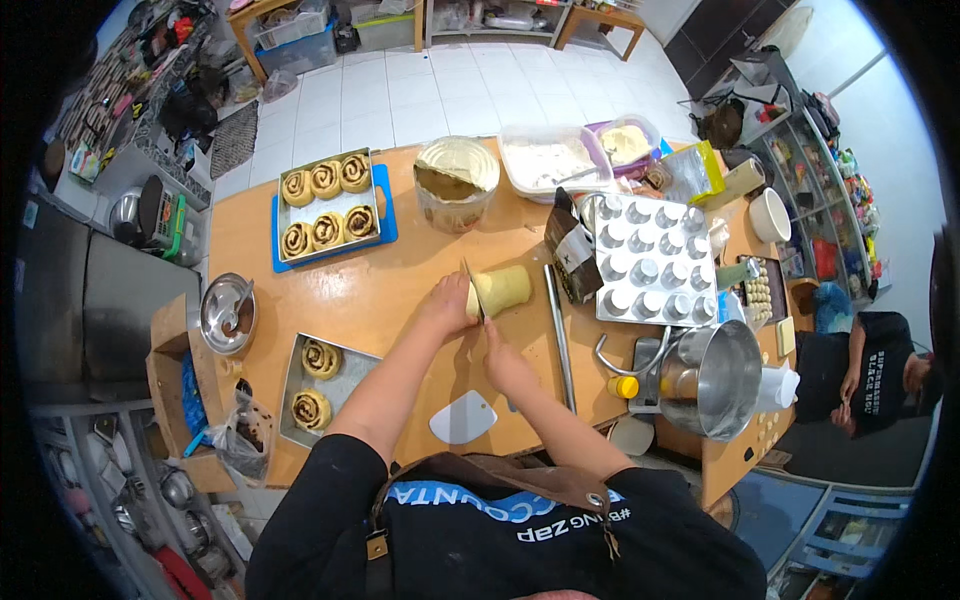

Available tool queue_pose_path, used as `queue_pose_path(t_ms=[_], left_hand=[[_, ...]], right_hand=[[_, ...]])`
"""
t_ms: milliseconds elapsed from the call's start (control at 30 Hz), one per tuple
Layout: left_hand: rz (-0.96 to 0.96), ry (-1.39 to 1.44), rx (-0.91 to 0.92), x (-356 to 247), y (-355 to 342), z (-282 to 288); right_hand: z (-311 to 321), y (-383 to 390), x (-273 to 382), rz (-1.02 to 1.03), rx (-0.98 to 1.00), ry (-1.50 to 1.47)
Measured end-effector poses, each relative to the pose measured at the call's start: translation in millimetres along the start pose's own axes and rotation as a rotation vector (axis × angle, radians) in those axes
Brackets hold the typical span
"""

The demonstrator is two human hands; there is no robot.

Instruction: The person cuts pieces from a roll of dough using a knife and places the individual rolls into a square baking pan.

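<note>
On the wooden table in front of me lies a pale, thick dough roll (506,287). My left hand (447,302) grips its left end, the fingers partly hidden from view. My right hand (503,362) is closed round the handle of a knife (477,290), whose blade lies across the roll just beside my left fingers. Two spiral dough buns (320,359) sit in a metal pan (343,353) by my left forearm. Farther off, another pan (315,251) holds several more spiral buns (326,179) on a blue board (388,222). Below my hands rests a white dough scraper (463,418).
A steel rolling pin (560,340) lies right of the roll, near a muffin tray (655,258) and a mixing bowl (712,385). A large tin (457,190) and a flour tub (555,160) stand at the back. A metal bowl (228,312) is left. Another person (875,375) is at far right.
</note>
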State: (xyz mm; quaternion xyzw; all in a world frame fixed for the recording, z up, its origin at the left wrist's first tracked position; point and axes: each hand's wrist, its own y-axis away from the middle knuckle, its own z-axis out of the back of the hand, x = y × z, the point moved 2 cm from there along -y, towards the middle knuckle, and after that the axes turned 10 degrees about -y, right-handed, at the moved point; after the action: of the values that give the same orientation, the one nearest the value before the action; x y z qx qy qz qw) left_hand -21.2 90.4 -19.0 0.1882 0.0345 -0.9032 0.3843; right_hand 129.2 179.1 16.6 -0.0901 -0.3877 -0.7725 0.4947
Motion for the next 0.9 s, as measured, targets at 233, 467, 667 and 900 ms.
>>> queue_pose_path(t_ms=[233, 467, 667, 900], left_hand=[[0.031, 0.040, -0.022, -3.2, 6.4, -2.7], [0.071, 0.114, 0.020, 4.9, -2.0, -7.9], [0.095, 0.236, -0.109, 6.3, 18.0, -6.6], [0.083, -0.167, -0.396, -2.5, 31.9, 11.1]], right_hand=[[-10.6, -5.1, -9.0, -0.007, -0.039, 0.035], [-12.5, -18.2, -14.2, 0.073, -0.076, -0.025], [7.2, -10.1, -18.4, 0.144, -0.154, -0.169], [34.0, 55.9, -51.1, 0.273, -0.291, -0.258]])
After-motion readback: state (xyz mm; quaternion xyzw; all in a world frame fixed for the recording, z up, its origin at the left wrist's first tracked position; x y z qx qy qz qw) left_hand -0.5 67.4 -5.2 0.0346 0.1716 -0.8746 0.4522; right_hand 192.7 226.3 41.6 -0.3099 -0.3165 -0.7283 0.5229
